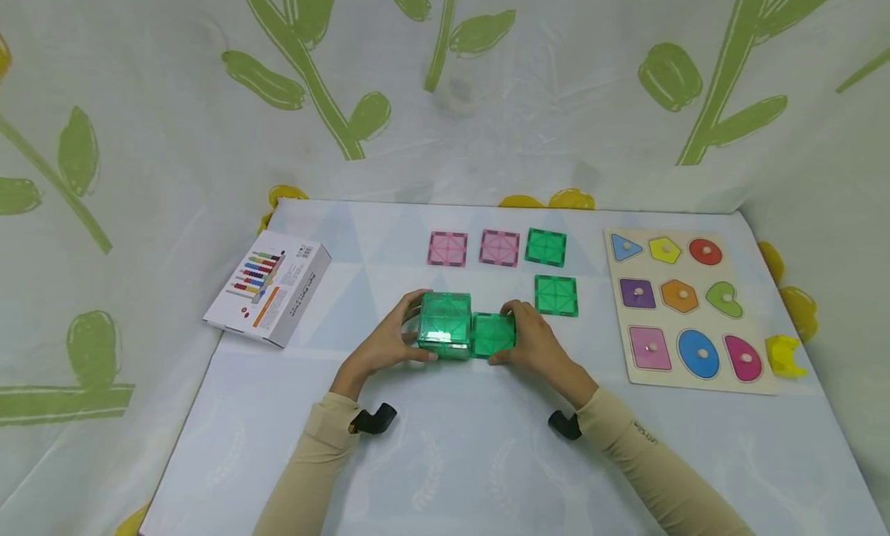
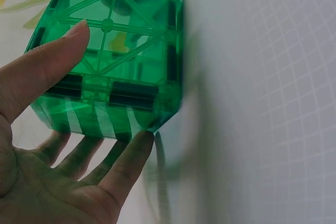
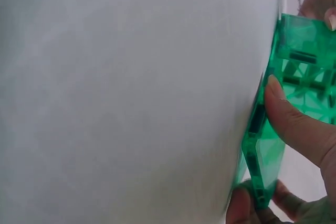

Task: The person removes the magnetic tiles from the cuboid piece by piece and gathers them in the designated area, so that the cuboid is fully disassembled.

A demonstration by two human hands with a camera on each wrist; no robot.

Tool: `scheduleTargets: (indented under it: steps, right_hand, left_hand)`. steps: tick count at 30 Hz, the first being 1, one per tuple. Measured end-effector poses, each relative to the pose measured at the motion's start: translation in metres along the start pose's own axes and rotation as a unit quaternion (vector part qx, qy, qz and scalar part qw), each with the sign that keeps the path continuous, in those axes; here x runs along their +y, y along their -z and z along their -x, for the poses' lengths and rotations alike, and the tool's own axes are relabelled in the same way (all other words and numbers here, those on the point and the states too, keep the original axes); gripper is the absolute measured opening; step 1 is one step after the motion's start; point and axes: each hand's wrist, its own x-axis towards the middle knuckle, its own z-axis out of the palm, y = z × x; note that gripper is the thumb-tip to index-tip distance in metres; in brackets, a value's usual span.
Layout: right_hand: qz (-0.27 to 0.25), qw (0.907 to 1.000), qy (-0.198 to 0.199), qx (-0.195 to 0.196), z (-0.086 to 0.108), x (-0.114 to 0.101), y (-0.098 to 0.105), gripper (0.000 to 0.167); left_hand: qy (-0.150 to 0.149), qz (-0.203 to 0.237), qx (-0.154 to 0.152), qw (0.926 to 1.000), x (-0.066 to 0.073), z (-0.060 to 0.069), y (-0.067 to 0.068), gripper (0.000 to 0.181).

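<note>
A see-through green cube of magnetic tiles (image 1: 445,320) stands near the middle of the table. My left hand (image 1: 385,339) grips it from the left; in the left wrist view the thumb lies across one face of the cube (image 2: 134,51) and the fingers reach along another. Against the cube's right side is a single green magnetic tile (image 1: 492,337). My right hand (image 1: 534,341) pinches that tile, thumb at its near edge and fingers at its far edge. Seen from the right wrist, the tile (image 3: 268,158) lies low at the table surface.
Behind the hands lie two pink tiles (image 1: 448,249) and a green tile (image 1: 545,247), with another green tile (image 1: 556,295) nearer. A wooden shape puzzle board (image 1: 615,351) and a yellow piece (image 1: 784,356) are at right. A white box (image 1: 267,289) sits at left.
</note>
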Motion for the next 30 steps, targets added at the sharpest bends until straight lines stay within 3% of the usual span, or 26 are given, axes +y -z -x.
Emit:
scheduleTargets:
  steps: [8,14,21,30]
  right_hand:
    - [-0.050,0.9974,-0.042,-0.030,-0.002,0.003,0.003,0.066]
    - [-0.085,0.9936,-0.045,-0.058,-0.002,0.008,0.005,0.059]
    - [-0.164,0.9846,-0.042,-0.046,-0.001,0.013,0.008,0.041]
    - [-0.154,0.9877,-0.014,-0.021,-0.004,0.016,0.018,0.039]
  left_hand:
    - [0.006,0.002,0.003,1.0000,0.000,0.001,0.001,0.111]
    - [0.007,-0.001,-0.001,1.0000,0.000,0.001,0.001,0.111]
    - [0.006,-0.006,0.001,1.0000,-0.001,0.001,0.003,0.111]
    - [0.011,-0.006,-0.004,0.9999,0.000,0.004,0.008,0.111]
